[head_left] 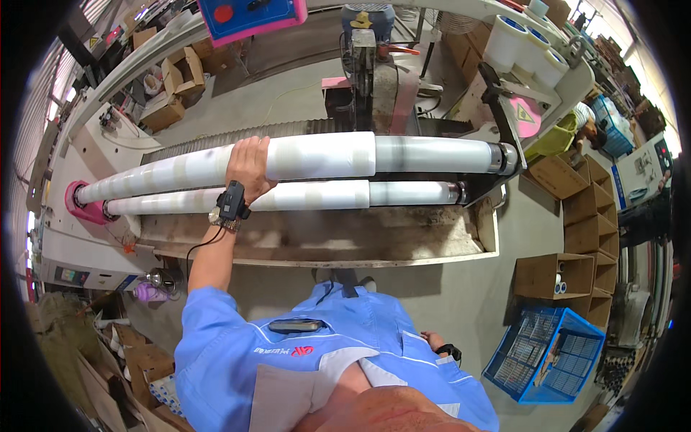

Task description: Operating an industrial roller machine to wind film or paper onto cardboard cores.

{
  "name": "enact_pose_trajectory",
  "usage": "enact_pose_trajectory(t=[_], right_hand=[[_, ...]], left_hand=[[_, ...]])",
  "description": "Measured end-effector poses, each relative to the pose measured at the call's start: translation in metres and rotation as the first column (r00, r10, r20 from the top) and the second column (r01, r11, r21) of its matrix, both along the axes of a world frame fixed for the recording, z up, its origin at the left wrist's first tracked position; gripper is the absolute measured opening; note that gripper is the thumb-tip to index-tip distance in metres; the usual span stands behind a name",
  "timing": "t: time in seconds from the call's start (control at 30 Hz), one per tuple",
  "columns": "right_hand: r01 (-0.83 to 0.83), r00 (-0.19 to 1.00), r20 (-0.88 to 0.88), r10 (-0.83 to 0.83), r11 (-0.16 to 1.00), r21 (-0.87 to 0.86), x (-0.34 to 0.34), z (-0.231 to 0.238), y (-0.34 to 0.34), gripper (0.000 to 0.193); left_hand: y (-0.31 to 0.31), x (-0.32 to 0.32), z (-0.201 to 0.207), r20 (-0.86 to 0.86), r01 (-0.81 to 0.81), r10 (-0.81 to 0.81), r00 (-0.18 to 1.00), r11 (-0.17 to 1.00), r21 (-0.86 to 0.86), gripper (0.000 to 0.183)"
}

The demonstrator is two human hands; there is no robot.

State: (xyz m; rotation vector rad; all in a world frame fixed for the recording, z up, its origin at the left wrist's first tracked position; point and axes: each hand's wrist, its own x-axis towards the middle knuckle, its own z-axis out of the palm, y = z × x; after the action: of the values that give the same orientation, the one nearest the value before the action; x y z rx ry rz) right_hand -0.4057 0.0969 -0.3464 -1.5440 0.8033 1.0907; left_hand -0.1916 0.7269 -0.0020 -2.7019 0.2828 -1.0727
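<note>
With the middle of the view as clock centre, we had our left grip (pixel 248 162) at ten o'clock, laid over the upper roll (pixel 324 155), which ran from nine round to two, just beyond the lower roll (pixel 317 196). The fingers lay side by side on the white, pinching nothing. Our right grip (pixel 432 340) hung at five o'clock, well apart from both; we could not tell how far it was closed. By our reading, mounting was done, both rolls sitting between the pink mount (pixel 73 201) at nine and metal end fittings (pixel 508 158) past two. White wrap covered each from nine to about one, leaving a greyer stretch (pixel 435 155) at two without it. How much was left to do, we could not judge.
</note>
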Motion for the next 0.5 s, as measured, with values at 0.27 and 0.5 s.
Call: enact_pose_trajectory(t=[0.27,0.5], right_hand=[[0.206,0.978,0.020,-0.207,0.977,0.050,0.054,-0.009,0.018,0.026],[-0.127,0.965,0.234,0.114,0.991,0.039,0.039,-0.002,0.038,0.024]], left_hand=[[0.014,0.027,0.036,-0.497,0.035,-0.136,0.857,0.978,-0.205,0.070],[0.035,0.067,0.062,-0.887,-0.354,-0.244,0.391,0.850,-0.390,0.067]])
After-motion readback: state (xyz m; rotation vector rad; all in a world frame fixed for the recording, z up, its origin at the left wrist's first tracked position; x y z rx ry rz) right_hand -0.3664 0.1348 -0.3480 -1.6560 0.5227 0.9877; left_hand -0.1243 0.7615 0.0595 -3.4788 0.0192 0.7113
